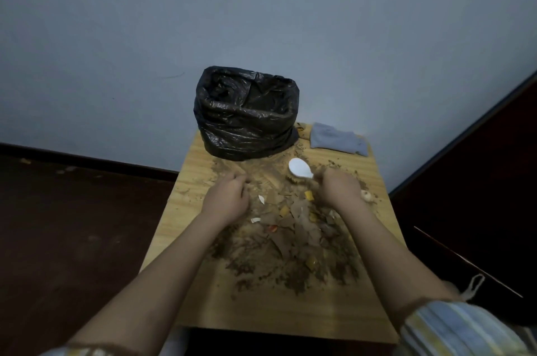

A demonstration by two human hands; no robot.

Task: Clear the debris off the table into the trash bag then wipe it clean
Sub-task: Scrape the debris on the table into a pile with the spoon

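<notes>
Brown crumbly debris (293, 242), mixed with paper scraps plus orange and white bits, covers the middle of a small wooden table (261, 312). An open black trash bag (247, 120) stands at the table's far edge. My right hand (337, 190) grips the handle of a white plastic spoon (299, 167), whose bowl points toward the bag. My left hand (228, 196) lies on the debris with its fingers curled; whether it holds anything is hidden. A folded grey cloth (337, 139) lies at the far right corner.
A small pale round object (366, 196) sits by the right edge of the table. The table stands against a light blue wall (261, 21). Dark red floor (72, 225) lies to the left and right. A thin white rod (465, 261) lies on the floor at right.
</notes>
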